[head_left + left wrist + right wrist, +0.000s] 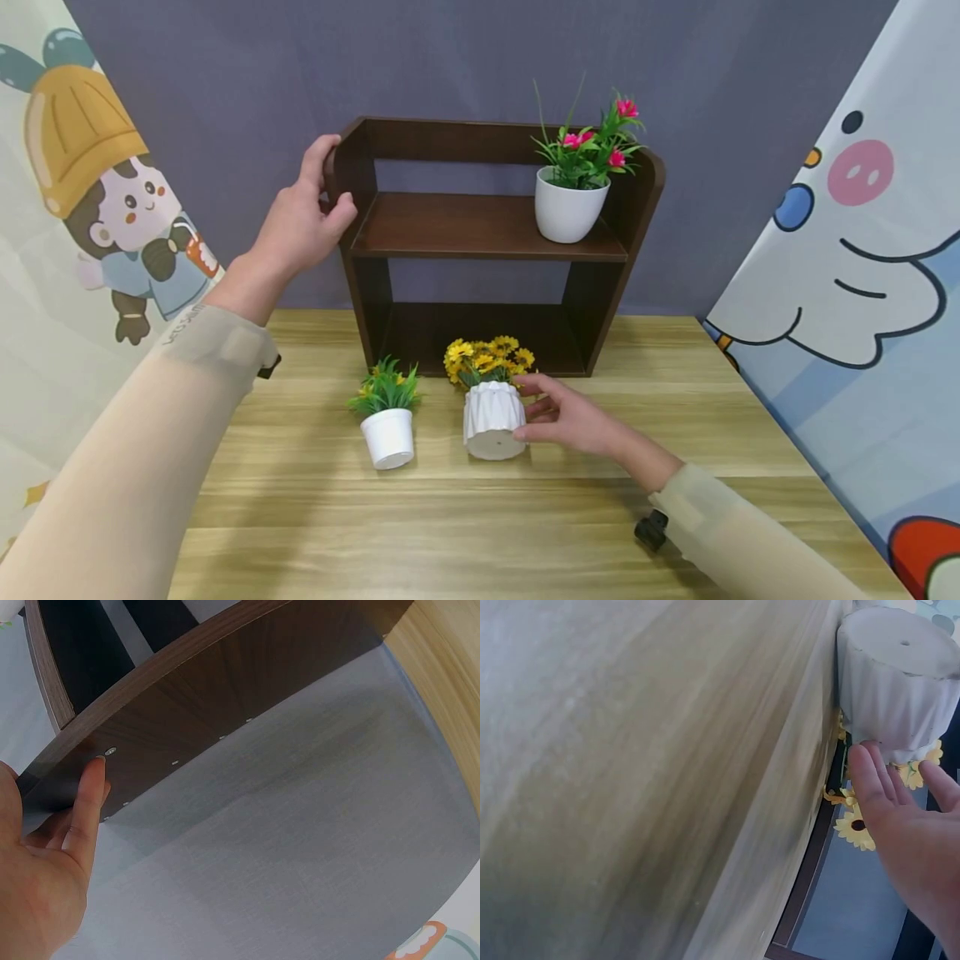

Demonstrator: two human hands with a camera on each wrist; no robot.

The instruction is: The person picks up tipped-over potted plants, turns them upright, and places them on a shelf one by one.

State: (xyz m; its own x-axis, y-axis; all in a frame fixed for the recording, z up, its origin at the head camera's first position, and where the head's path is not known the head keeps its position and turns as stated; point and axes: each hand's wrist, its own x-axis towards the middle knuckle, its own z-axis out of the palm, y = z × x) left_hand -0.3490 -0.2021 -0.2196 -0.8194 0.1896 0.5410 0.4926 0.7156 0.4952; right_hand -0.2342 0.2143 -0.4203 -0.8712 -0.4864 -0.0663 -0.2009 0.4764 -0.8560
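My left hand [303, 212] grips the upper left side panel of a dark brown two-tier wooden shelf [491, 250]. In the left wrist view, fingertips press the panel's outer face [202, 712]. Below, a white fluted pot [493, 417] of yellow flowers [487, 360] lies tipped over, its base towards me and its blooms towards the shelf. My right hand [573, 417] is at the pot's right side, fingers spread and loosely bent, tips right at its wall. From the right wrist view, the fingertips meet the fluted pot [896, 690] near its rim, beside the blooms.
A small white pot [388, 437] with a green plant [386, 390] lies tipped to the left of the yellow flowers. On the shelf's upper tier, at the right, stands a white pot [570, 208] with pink flowers. The shelf stands at the back of the wooden table [480, 533].
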